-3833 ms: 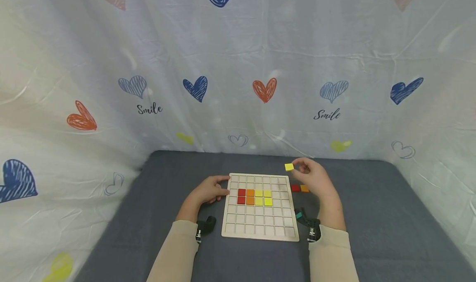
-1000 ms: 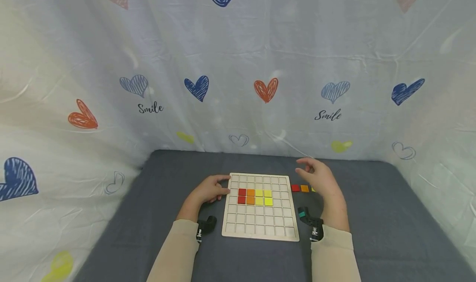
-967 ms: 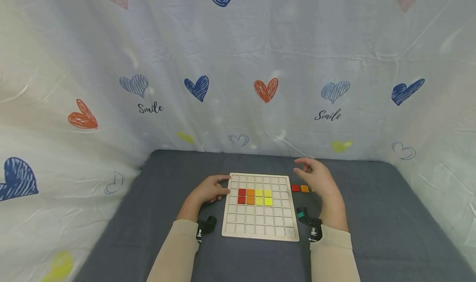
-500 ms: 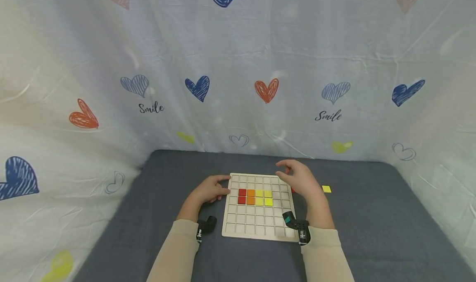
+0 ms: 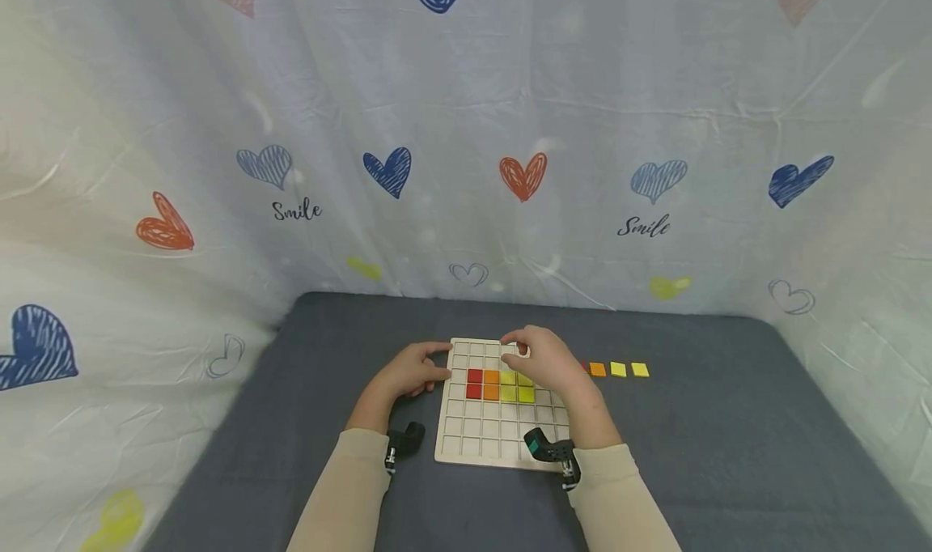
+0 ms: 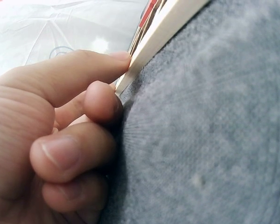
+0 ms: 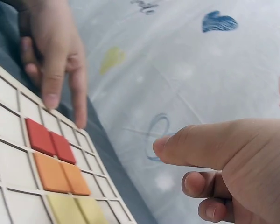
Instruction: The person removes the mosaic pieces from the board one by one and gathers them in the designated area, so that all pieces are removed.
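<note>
right hand (image 5: 546, 364) is swinging off the loose tiles (image 5: 618, 370) over the board (image 5: 472, 428), empty, fingertips apart (that row's probably sitting finished), while left hand (image 5: 404, 371), likewise spread, is touching the board's edge

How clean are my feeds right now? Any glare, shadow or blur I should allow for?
Head: evenly lit, slightly soft, pale shiny patches on the patterned sheet. Left wrist: a bright glare spot on that sheet, dark shadow where the curled fingers meet the grey cloth. Right wrist: left hand soft-edged, yellow tiles pale.
</note>
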Demonstrator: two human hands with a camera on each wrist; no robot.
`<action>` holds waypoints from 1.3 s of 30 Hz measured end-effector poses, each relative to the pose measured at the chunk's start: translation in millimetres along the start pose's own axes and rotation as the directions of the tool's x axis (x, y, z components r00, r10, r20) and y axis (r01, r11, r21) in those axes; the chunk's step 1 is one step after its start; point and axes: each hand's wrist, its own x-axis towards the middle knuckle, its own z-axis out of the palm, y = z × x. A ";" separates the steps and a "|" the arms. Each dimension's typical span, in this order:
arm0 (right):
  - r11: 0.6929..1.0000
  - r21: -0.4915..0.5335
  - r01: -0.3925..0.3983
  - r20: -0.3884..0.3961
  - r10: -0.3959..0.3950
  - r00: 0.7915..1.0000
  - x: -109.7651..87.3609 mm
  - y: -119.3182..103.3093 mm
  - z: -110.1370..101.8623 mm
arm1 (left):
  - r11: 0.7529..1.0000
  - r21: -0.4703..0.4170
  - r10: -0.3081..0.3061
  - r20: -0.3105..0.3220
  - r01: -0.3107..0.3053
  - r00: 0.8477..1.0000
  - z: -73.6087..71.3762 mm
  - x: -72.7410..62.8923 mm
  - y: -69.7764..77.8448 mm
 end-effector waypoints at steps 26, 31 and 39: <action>0.994 -0.108 -0.019 0.014 0.020 1.000 11.3 -10.4 55.9 | 1.000 0.016 -0.001 0.007 0.001 1.000 -0.9 1.2 4.4; 0.989 -0.146 -0.005 -0.048 -0.002 0.999 11.7 -12.3 59.7 | 1.000 0.011 -0.003 0.002 0.003 1.000 -0.3 0.9 3.2; 0.996 -0.090 -0.026 -0.073 0.019 0.997 10.0 -22.9 45.7 | 1.000 0.016 -0.016 -0.006 0.016 1.000 0.1 -0.3 2.6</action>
